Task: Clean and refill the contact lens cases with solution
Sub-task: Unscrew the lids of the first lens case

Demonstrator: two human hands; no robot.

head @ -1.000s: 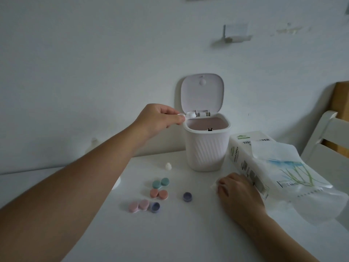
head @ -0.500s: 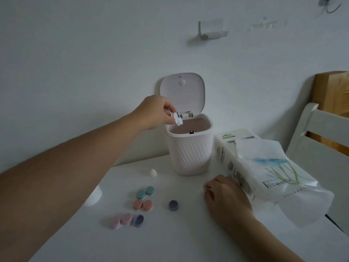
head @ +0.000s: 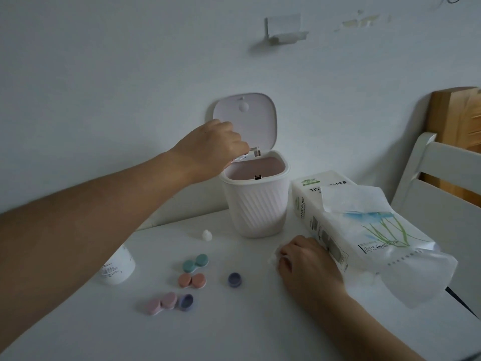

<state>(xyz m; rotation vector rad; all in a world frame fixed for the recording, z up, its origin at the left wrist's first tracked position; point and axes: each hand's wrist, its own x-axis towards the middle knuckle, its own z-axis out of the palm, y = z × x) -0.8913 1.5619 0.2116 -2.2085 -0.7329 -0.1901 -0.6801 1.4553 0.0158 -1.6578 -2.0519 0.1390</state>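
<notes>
1. Nearest, in the lower right of the frame, the right hand (head: pixel 309 264) lies on the white table (head: pixel 234 334) with its fingers curled on a crumpled white tissue (head: pixel 274 256), just beside the one open tissue pack (head: pixel 364 230).
2. Lower centre holds the contact lens cases, all resting on the table: one pink pair (head: pixel 161 303), one orange pair (head: pixel 192 280) and one teal pair (head: pixel 195 262), so three capped double cases. Two loose purple pieces also lie here, one (head: pixel 186 302) touching the pink pair and one (head: pixel 234 279) alone towards the right hand; I cannot tell whether each is a cap or a well.
3. At centre left, partly hidden by the forearm, lies one white solution bottle (head: pixel 117 269); one small white cap (head: pixel 207 235) stands apart from it, nearer the bin.
4. Farthest, at frame centre, the left hand (head: pixel 213 149) hovers over the rim of the one small bin (head: pixel 256 204), whose lid (head: pixel 244 118) stands open. Its fingers are curled downward; a small pale piece shows under them, too hidden to name.
5. The step in hand looks like the cleaning stage: emptying or discarding something into the bin. The next move likely calls for bringing that hand back to the table, wiping with the tissue, then refilling from the bottle.
</notes>
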